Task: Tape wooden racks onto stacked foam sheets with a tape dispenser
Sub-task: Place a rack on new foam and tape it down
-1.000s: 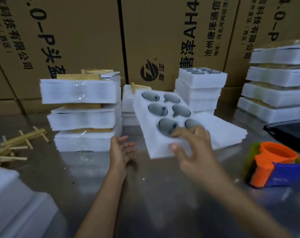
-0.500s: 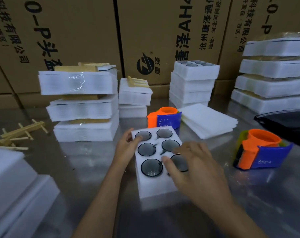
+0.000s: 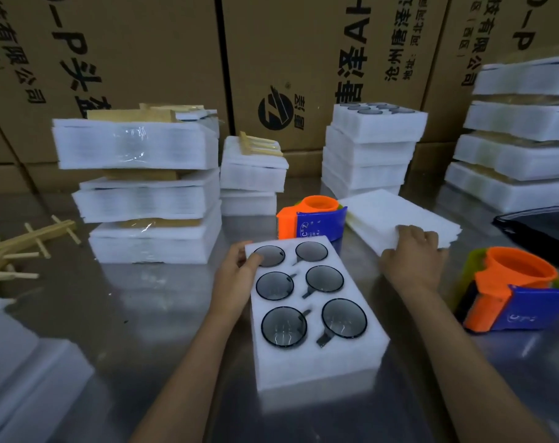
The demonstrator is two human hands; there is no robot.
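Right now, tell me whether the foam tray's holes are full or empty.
Full: all six holes in the foam tray hold dark round lenses.

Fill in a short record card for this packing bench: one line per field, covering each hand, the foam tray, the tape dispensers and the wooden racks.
left hand: left hand grips the far left corner of the foam tray
right hand: right hand grips the near edge of the flat foam sheets
tray contents: six round lenses, two columns of three
tape dispensers: one behind the tray, one at right; neither held
loose wooden racks: pile at far left, untouched
stage: no taping under way
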